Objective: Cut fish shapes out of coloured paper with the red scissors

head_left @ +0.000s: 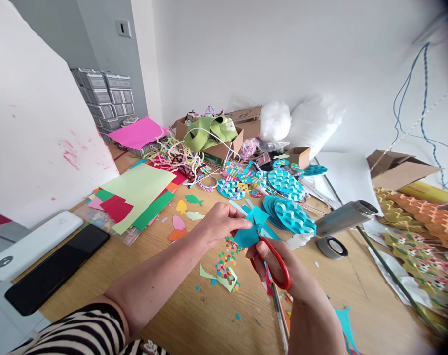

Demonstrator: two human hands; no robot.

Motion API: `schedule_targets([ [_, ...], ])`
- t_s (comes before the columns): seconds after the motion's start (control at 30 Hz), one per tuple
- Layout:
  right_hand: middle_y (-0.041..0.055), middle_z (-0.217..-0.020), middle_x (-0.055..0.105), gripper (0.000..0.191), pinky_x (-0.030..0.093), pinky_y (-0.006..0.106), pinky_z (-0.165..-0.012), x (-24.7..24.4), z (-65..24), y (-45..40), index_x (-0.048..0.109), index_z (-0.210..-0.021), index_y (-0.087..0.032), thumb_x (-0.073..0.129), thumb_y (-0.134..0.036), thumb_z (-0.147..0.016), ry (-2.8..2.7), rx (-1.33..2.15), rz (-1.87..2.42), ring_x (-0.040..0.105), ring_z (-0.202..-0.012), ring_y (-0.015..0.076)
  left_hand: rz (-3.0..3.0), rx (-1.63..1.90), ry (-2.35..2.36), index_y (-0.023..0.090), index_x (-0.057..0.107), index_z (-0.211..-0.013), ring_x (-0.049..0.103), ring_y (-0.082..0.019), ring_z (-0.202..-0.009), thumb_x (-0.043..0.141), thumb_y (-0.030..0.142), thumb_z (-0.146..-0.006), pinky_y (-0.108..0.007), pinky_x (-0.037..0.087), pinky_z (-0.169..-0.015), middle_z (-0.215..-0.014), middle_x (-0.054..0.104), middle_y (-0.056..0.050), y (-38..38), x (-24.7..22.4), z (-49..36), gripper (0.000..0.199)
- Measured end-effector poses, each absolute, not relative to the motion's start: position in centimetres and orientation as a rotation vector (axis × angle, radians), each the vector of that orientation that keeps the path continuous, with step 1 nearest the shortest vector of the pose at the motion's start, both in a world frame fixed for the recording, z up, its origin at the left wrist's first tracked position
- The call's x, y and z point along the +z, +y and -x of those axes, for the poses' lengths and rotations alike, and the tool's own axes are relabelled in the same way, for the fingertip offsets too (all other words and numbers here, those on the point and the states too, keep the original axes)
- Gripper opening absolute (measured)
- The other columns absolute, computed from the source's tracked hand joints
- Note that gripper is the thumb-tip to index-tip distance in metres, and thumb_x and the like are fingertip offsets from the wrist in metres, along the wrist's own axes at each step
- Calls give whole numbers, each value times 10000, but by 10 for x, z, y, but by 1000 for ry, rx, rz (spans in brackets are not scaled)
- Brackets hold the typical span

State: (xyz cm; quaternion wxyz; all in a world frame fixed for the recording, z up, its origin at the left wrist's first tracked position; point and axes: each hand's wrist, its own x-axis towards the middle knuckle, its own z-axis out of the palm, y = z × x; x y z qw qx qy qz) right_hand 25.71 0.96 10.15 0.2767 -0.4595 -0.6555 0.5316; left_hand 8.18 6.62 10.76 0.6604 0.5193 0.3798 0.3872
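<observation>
My left hand (224, 222) pinches a piece of blue paper (246, 236) at its left edge, above the middle of the wooden table. Red-handled scissors (283, 268) are in my right hand (268, 259), with fingers through the handles. Their blades lie against the blue paper, pointing up and left; how far they are apart is too small to tell. Below the paper, small coloured paper dots (226, 264) and a pale green scrap (227, 280) are scattered. Cut paper fish (194, 199) in several colours lie left of my left hand.
Coloured sheets (138, 185), a black phone (57, 266) and a white device (35, 241) are at the left. Blue textured discs (294, 216), a metal flask (346, 217) and its lid (332, 247) stand right of my hands. Boxes (246, 121) of craft material line the wall.
</observation>
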Motion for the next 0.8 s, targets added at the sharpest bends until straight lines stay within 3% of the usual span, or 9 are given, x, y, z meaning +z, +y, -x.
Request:
schedule_targets([
  [0.4, -11, -457, 546, 532, 390, 266, -517, 101, -259, 9, 594, -786, -136, 429, -632, -890, -1766, 1392, 1231, 475, -429, 115, -1209, 842, 836, 125, 596, -577, 420, -81, -477, 681, 338, -600, -230, 319, -496, -479, 479, 36, 66, 108, -81, 231],
  [0.8, -15, -416, 547, 506, 342, 254, -466, 102, -257, 8, 583, -781, -143, 415, -603, -911, -1722, 1451, 1211, 455, -383, 108, -1197, 845, 820, 132, 581, -580, 430, -81, -489, 689, 347, -593, -228, 326, -499, -503, 498, 30, 67, 107, -81, 241],
])
